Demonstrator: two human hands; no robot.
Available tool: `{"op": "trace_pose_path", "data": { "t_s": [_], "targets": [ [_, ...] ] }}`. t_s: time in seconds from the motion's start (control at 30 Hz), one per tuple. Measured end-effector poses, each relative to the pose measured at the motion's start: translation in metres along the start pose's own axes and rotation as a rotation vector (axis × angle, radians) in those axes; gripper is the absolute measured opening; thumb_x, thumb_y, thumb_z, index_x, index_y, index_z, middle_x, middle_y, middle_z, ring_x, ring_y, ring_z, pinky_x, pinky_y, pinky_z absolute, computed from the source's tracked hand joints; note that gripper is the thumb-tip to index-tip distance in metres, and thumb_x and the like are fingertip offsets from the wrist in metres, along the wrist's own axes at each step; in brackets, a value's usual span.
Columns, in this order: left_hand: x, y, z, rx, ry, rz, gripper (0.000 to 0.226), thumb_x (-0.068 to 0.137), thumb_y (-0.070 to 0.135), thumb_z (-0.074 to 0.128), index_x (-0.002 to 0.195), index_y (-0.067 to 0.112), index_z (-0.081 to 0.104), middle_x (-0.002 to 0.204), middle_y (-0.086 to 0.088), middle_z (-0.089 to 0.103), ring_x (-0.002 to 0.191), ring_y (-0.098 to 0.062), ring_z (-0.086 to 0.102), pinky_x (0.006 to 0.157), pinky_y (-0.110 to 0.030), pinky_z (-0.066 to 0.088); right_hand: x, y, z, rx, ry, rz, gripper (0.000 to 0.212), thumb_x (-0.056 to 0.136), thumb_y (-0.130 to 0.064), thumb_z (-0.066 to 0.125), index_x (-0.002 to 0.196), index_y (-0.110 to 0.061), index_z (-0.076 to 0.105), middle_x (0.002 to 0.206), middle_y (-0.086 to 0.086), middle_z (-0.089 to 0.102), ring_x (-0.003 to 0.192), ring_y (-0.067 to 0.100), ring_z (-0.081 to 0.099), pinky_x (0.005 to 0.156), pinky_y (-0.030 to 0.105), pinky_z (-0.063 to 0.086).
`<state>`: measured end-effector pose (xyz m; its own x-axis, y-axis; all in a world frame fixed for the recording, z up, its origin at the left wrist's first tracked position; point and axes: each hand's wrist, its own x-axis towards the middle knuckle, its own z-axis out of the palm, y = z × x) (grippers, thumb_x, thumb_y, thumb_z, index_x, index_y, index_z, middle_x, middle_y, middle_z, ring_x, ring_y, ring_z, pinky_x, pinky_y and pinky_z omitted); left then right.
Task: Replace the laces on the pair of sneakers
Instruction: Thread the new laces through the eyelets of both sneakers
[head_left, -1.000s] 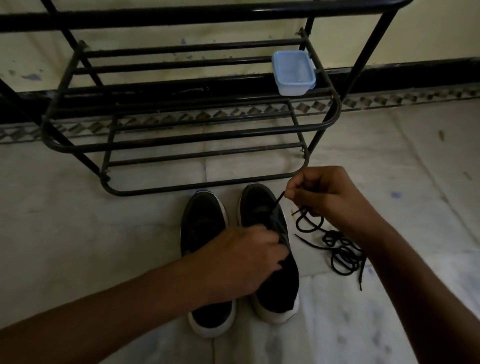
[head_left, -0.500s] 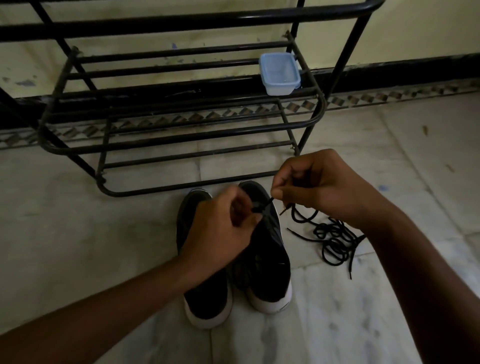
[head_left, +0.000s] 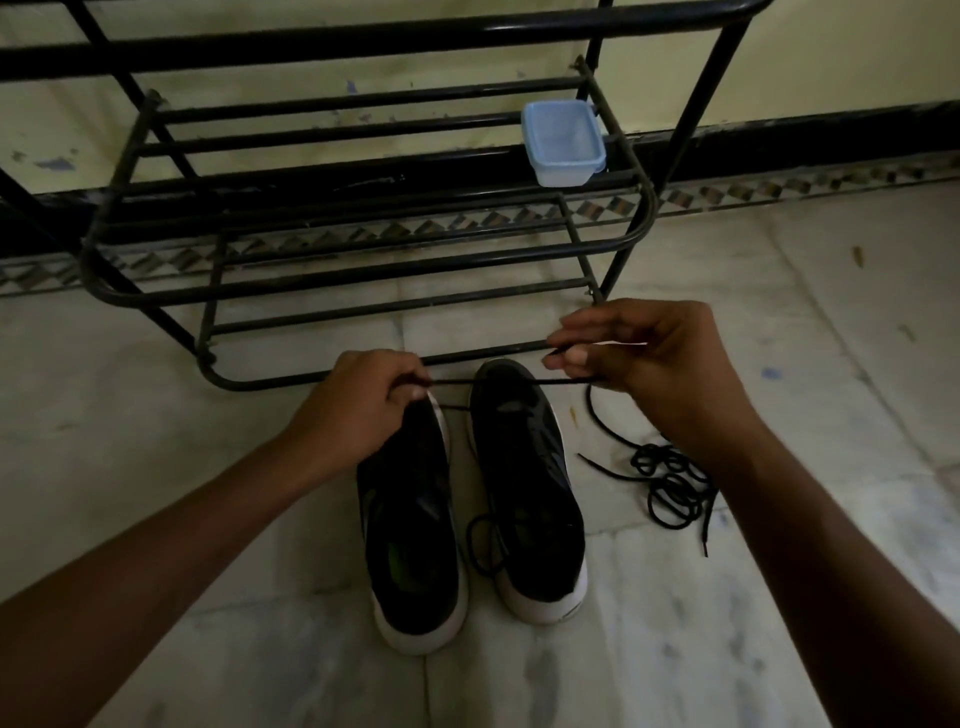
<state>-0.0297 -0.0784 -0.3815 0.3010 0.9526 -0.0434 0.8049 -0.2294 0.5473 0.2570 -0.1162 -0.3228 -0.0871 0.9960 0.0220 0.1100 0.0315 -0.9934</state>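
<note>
Found black lace (head_left: 501, 383) stretched taut and level just above the toes of the pair, centre of frame. Noted left grip (head_left: 363, 405) pinched on one end and right grip (head_left: 634, 364) clamped on the lace further along, between thumb and forefinger. Traced slack from there, apparently into a coiled heap (head_left: 670, 483) at right. Recorded left-side sneaker (head_left: 410, 525) and right-side sneaker (head_left: 524, 488) standing side by side on the floor (head_left: 156, 415), toes toward the black metal shoe rack (head_left: 363, 306). Logged a loose lace loop (head_left: 483, 540) between their heels and a plastic container (head_left: 563, 143) on the rack, upper right. Judged step: drawing out a lace for threading. Next calls for steering the tip to a toe-end eyelet. Could not make out the eyelets in the dark.
</note>
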Motion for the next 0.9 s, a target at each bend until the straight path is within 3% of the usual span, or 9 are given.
{"op": "trace_pose_path", "data": {
  "t_s": [0.1, 0.2, 0.33, 0.43, 0.5, 0.57, 0.67, 0.8, 0.9],
  "targets": [
    [-0.006, 0.011, 0.001, 0.016, 0.001, 0.04, 0.044, 0.083, 0.001, 0.07, 0.123, 0.021, 0.068, 0.116, 0.003, 0.068, 0.109, -0.014, 0.065, 0.096, -0.037, 0.055, 0.0, 0.003, 0.017, 0.022, -0.007, 0.002, 0.022, 0.087, 0.007, 0.07, 0.108, 0.003, 0.07, 0.098, 0.013, 0.077, 0.094, 0.026, 0.076, 0.087, 0.045, 0.061],
    [-0.012, 0.041, 0.0, -0.382, 0.07, 0.101, 0.044, 0.08, -0.003, 0.073, 0.118, 0.019, 0.067, 0.111, 0.009, 0.073, 0.108, -0.003, 0.068, 0.09, -0.037, 0.058, 0.003, 0.001, 0.039, 0.139, 0.053, -0.065, 0.018, 0.089, 0.011, 0.066, 0.106, 0.009, 0.067, 0.098, 0.021, 0.075, 0.095, 0.032, 0.075, 0.086, 0.051, 0.06],
    [-0.017, 0.072, 0.01, -0.866, -0.12, -0.03, 0.052, 0.077, 0.017, 0.085, 0.122, 0.018, 0.06, 0.11, -0.002, 0.075, 0.113, -0.015, 0.069, 0.097, -0.046, 0.054, 0.005, -0.005, 0.053, 0.222, 0.088, -0.189, 0.018, 0.09, 0.014, 0.062, 0.108, 0.01, 0.061, 0.101, 0.026, 0.069, 0.098, 0.036, 0.073, 0.082, 0.049, 0.061],
    [-0.022, 0.08, 0.018, -0.788, -0.021, 0.0, 0.027, 0.086, 0.013, 0.079, 0.11, 0.016, 0.066, 0.096, -0.001, 0.076, 0.094, -0.012, 0.073, 0.085, -0.031, 0.056, 0.008, -0.007, 0.051, 0.284, 0.13, -0.174, 0.024, 0.089, 0.014, 0.064, 0.111, 0.009, 0.057, 0.099, 0.03, 0.066, 0.097, 0.036, 0.074, 0.081, 0.045, 0.061],
    [-0.022, 0.075, 0.018, -0.729, 0.069, 0.07, 0.005, 0.092, 0.01, 0.072, 0.09, 0.015, 0.07, 0.08, -0.003, 0.074, 0.078, -0.015, 0.072, 0.076, -0.03, 0.054, 0.011, -0.003, 0.047, 0.252, 0.169, -0.167, 0.025, 0.085, 0.011, 0.07, 0.109, 0.008, 0.063, 0.096, 0.027, 0.068, 0.096, 0.035, 0.074, 0.084, 0.046, 0.061],
    [-0.021, 0.061, 0.013, -0.589, 0.151, 0.127, 0.015, 0.095, 0.01, 0.067, 0.082, 0.015, 0.071, 0.074, 0.001, 0.072, 0.074, -0.013, 0.07, 0.074, -0.034, 0.054, 0.013, 0.003, 0.043, 0.186, 0.207, -0.143, 0.023, 0.083, 0.004, 0.075, 0.105, 0.003, 0.07, 0.094, 0.019, 0.073, 0.093, 0.03, 0.074, 0.082, 0.04, 0.061],
    [-0.017, 0.038, -0.002, -0.154, 0.295, 0.304, 0.017, 0.099, 0.021, 0.06, 0.093, 0.014, 0.074, 0.083, 0.003, 0.072, 0.08, -0.013, 0.067, 0.074, -0.043, 0.054, 0.01, 0.012, 0.041, 0.106, 0.209, -0.118, 0.02, 0.084, 0.0, 0.076, 0.103, -0.001, 0.074, 0.093, 0.01, 0.076, 0.085, 0.019, 0.073, 0.072, 0.024, 0.055],
    [-0.008, 0.025, -0.019, 0.171, 0.388, 0.388, 0.034, 0.101, 0.025, 0.047, 0.101, 0.005, 0.075, 0.091, -0.008, 0.069, 0.085, -0.026, 0.062, 0.067, -0.045, 0.054, 0.005, 0.02, 0.046, 0.093, 0.11, -0.126, 0.014, 0.085, 0.0, 0.075, 0.098, 0.005, 0.072, 0.087, 0.016, 0.075, 0.081, 0.031, 0.073, 0.075, 0.041, 0.062],
    [-0.003, 0.022, -0.027, 0.247, 0.491, 0.389, 0.021, 0.101, 0.01, 0.055, 0.109, 0.001, 0.072, 0.1, -0.013, 0.066, 0.084, -0.024, 0.063, 0.066, -0.037, 0.057, 0.005, 0.019, 0.05, 0.078, 0.083, -0.154, 0.013, 0.085, -0.001, 0.075, 0.095, 0.006, 0.072, 0.085, 0.017, 0.075, 0.08, 0.032, 0.073, 0.079, 0.042, 0.062]
  ]
}}
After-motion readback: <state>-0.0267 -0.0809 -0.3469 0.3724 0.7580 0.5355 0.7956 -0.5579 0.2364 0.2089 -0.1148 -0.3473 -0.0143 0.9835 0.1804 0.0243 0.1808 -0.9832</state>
